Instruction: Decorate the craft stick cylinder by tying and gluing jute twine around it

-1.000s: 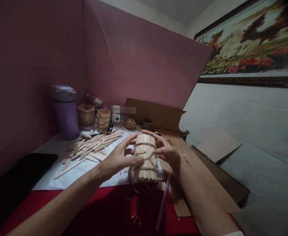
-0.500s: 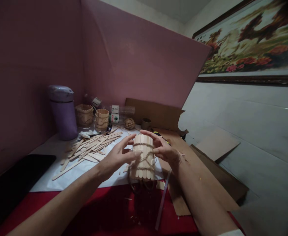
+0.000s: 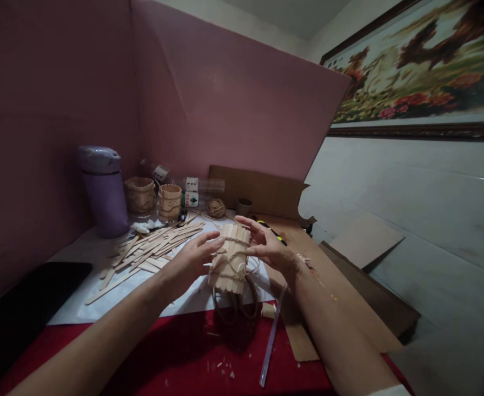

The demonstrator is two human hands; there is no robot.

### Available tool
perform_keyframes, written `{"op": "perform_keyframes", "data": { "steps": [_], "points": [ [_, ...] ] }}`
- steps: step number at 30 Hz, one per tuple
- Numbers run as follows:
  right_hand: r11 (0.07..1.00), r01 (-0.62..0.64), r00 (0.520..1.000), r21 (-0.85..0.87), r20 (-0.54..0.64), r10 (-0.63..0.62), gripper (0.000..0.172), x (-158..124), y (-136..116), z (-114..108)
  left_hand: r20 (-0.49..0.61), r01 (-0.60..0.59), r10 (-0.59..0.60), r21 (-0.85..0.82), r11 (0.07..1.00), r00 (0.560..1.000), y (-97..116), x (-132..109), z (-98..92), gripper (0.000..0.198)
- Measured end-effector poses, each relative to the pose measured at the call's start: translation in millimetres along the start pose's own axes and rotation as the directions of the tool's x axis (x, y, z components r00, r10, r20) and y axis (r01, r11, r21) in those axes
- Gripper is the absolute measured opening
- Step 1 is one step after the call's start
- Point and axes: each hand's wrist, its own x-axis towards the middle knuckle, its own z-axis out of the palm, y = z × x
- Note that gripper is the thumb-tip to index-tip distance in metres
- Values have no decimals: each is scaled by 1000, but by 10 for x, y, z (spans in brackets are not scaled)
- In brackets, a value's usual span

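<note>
A cup made of wooden craft sticks (image 3: 230,258) is tilted in front of me, with twine bands and a wavy twine line round its side. My left hand (image 3: 198,254) has its fingers against the cup's left side. At the right side, the fingers of my right hand (image 3: 269,247) are curved against the wall and upper edge. The cup sits between both hands; its far side is hidden. Below it, dark loops like scissor handles (image 3: 248,300) show near the edge of the white sheet (image 3: 192,300).
Loose craft sticks (image 3: 155,247) lie at left, before two finished-looking stick cups (image 3: 170,202) and a purple bottle (image 3: 105,192). Behind are plastic bottles (image 3: 211,185) and a twine ball (image 3: 216,208). A clear glue stick (image 3: 273,335) and cardboard (image 3: 333,308) are at right.
The cup has turned and tilted, its top leaning right and its base shifting left and up. My left thumb has left the cup's front.
</note>
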Motion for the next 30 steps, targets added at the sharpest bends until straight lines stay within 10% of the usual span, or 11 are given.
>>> {"op": "perform_keyframes", "data": {
  "steps": [30],
  "points": [
    [999,2,1000,52,-11,-2,85,26,18,-39,43,-86,82,79,993,996,-75,31,-47,60]
  ]
}}
